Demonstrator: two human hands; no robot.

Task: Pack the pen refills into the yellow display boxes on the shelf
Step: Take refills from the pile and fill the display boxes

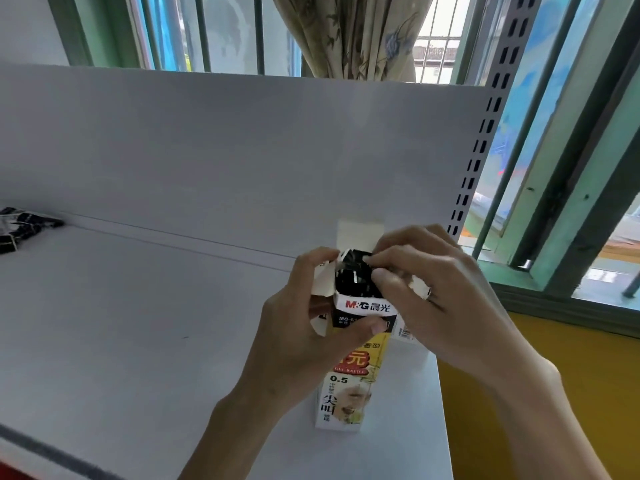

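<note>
Two bare forearms come up from the near edge and meet over a box. The left hand (pixel 304 327) is curled round the box's upper part, thumb lying across the front just under the printed band. The right hand (pixel 433 289) comes in from the right with its thumb and forefinger pinched on the refills at the box mouth; its other fingers are loosely bent behind.

Beneath them, the white shelf (pixel 138 323) runs from the near left to its right-hand edge. A plain white back panel (pixel 242 150) rises along its far side. Beyond the panel is a barred window (pixel 225 29) with a green frame, and a patterned curtain (pixel 356 32) hangs gathered in the middle of it. A grey slotted post (pixel 481 140) stands at the panel's right end, with a yellow wall (pixel 519 393) low on the right.

The box (pixel 346 400) (yellow and white, marked 0.5) stands upright on the shelf near its right edge, its top flaps folded open. The refills (pixel 353 275) sit bunched inside it, only their dark tops showing. A dark bundle (pixel 24 226) lies at the far left of the shelf, well apart from the box; what it is cannot be told. A ring (pixel 429 295) shows on one finger of the right hand.
</note>
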